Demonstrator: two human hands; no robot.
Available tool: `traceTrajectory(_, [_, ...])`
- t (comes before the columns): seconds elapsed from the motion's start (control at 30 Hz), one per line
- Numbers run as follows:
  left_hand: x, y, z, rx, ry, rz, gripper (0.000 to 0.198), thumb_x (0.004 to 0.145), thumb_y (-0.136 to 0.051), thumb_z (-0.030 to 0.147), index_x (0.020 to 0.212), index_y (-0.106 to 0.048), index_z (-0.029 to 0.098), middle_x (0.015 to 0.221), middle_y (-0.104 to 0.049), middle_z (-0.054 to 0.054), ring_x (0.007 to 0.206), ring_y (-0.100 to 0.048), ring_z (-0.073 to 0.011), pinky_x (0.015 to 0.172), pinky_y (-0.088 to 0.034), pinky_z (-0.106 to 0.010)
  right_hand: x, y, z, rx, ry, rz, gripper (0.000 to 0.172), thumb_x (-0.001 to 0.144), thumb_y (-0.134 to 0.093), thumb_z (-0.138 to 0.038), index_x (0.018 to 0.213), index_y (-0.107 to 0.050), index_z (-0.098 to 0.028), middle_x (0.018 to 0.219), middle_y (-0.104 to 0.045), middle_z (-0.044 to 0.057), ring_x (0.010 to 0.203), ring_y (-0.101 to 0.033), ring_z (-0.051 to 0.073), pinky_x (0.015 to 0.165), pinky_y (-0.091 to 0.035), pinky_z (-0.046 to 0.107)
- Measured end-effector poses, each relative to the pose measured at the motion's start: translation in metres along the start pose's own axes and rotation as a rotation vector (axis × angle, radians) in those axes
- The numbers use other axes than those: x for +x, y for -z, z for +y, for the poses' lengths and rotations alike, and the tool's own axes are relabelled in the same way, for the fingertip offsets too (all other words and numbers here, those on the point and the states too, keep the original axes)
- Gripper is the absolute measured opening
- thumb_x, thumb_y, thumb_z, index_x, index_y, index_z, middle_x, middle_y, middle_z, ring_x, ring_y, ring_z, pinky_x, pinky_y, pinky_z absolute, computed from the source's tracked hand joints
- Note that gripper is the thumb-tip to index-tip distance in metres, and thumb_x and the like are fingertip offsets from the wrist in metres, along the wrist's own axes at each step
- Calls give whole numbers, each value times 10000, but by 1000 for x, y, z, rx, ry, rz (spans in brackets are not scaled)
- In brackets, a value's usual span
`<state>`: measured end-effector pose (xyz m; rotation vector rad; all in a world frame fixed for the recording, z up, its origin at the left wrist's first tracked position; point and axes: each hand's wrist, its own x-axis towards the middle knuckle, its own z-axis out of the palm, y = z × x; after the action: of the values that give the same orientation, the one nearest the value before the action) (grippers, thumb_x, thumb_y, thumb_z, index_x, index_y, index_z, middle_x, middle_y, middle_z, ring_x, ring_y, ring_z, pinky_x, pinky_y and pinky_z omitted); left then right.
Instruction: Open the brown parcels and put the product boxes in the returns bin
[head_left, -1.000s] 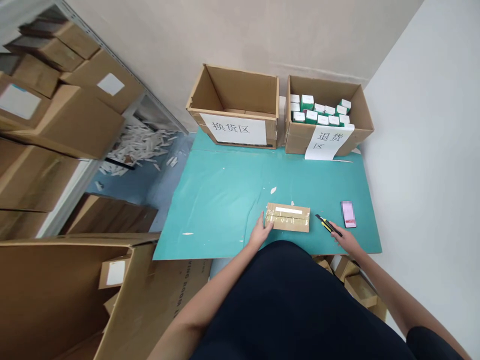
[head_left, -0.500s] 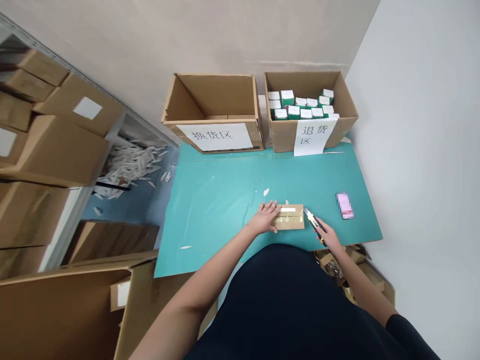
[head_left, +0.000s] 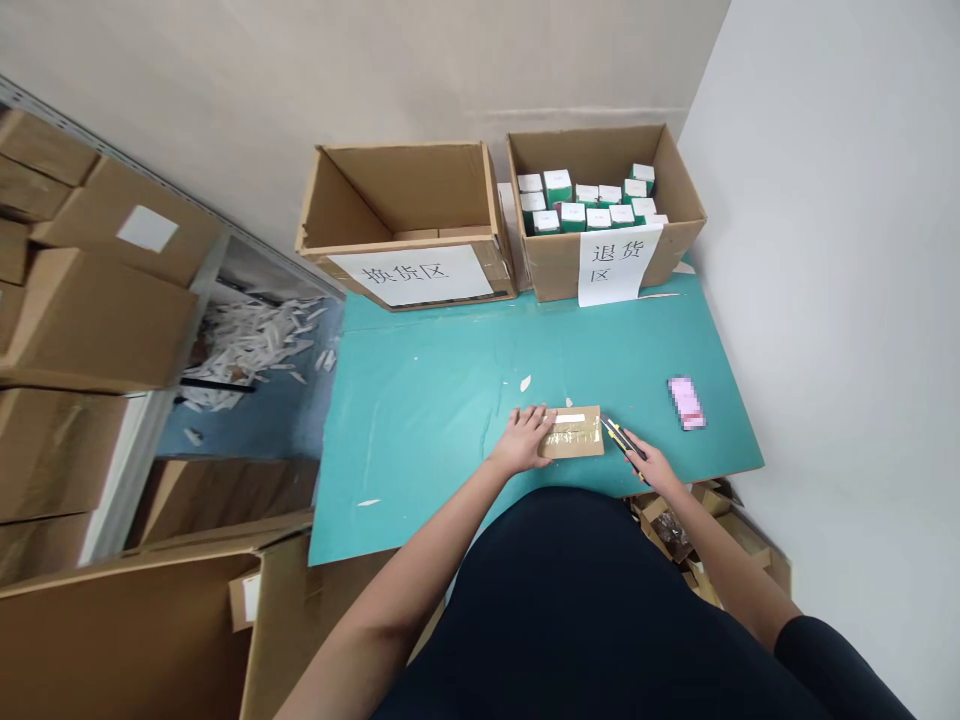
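Note:
On the teal table lies a small cardboard box (head_left: 571, 436) with shiny tape and a white label strip on top. My left hand (head_left: 523, 440) grips its left end, fingers along the far side and thumb near the front edge. My right hand (head_left: 649, 466) is closed around a black and yellow utility knife (head_left: 624, 440). The knife's blade tip is close to the box's right edge; whether it touches the cardboard I cannot tell.
At the back of the table (head_left: 450, 370) stand a large open carton (head_left: 405, 275) and another carton (head_left: 551, 270) holding several green-and-white boxes. A pink phone-like item (head_left: 687, 402), pixelated, lies right. Stacked cartons (head_left: 97, 320) fill the left shelf; an open carton (head_left: 281, 600) stands front left.
The knife has come slightly left and turned, its tip nearer the box's right edge. My left hand stays on the box. The whole view has shifted a little.

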<state>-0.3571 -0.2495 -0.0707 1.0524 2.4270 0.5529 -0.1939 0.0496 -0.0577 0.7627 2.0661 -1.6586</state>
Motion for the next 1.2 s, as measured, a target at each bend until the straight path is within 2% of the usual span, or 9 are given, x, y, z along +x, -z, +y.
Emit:
traceTrajectory(0.23, [-1,-4,-2,-13,-17,38,1036,644,-820,470,1553,-371,261,1617,-337,-168,1475,-269,-451,1223,-29,-587,-9,4,5,-47,7,-38,678,882,-571,-404,1533,-452,-257,784,-652,-5,524,-520,113,453,-446,213])
traceTrajectory(0.43, [1,-2,-4,16,-4,21,1035,643,-811,475,1553,-368,258,1612,-348,-166,1473,-273,-442,1222,-31,-579,-21,4,24,-58,35,-52,662,877,-557,-406,1511,-485,-226,741,-646,-3,512,-516,130,484,-465,243])
traceTrajectory(0.57, [3,-1,-2,29,2,20,1042,647,-808,465,1559,-360,234,1610,-342,-189,1469,-274,-448,1218,-24,-593,-32,0,28,-93,58,-73,649,871,-549,-396,1494,-510,-216,804,-685,17,565,-559,147,557,-515,274])
traceTrajectory(0.73, [1,-1,-2,35,-12,14,1048,666,-799,477,1573,-322,257,1622,-331,-167,1490,-254,-429,1226,-23,-580,-36,1,29,-32,45,2,656,864,-555,-455,1467,-543,-198,807,-687,26,588,-591,155,565,-534,286])
traceTrajectory(0.87, [0,-3,-4,19,-27,26,1042,674,-797,499,1572,-320,271,1621,-334,-158,1496,-250,-421,1229,-13,-585,-31,4,33,54,6,108,724,849,-582,-538,1496,-504,-223,789,-681,19,548,-579,144,462,-487,251])
traceTrajectory(1.0, [0,-3,-6,-6,-51,50,1028,681,-792,523,1567,-342,259,1609,-350,-165,1488,-261,-430,1228,-4,-591,-15,0,25,93,5,70,772,837,-619,-558,1522,-468,-235,802,-690,13,541,-579,124,426,-454,212])
traceTrajectory(1.2, [-1,-2,-5,65,-46,16,1049,684,-795,492,1578,-313,228,1619,-330,-180,1487,-261,-413,1228,12,-585,0,-11,9,91,6,46,756,840,-611,-559,1511,-482,-236,802,-681,3,529,-568,106,413,-433,193])
